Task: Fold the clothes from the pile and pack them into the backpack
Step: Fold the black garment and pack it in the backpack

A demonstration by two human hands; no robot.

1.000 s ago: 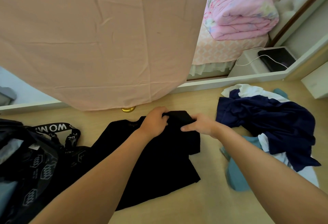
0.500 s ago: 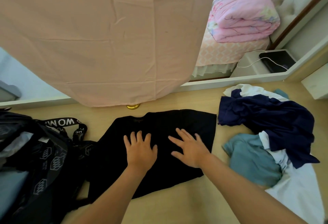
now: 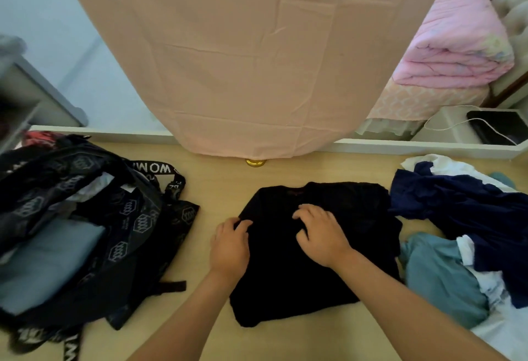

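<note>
Both left hand [image 3: 228, 246] and right hand [image 3: 323, 235] rest on black shirt [image 3: 285, 289].

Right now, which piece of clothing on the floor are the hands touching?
The black garment, under the left hand and right hand; the pile of navy, teal and white clothes lies untouched beside it.

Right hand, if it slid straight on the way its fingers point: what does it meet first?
The right hand rests on the black garment, so first more of that cloth, toward the collar; past it bare floor, then perhaps the gold cap under the pink sheet.
</note>
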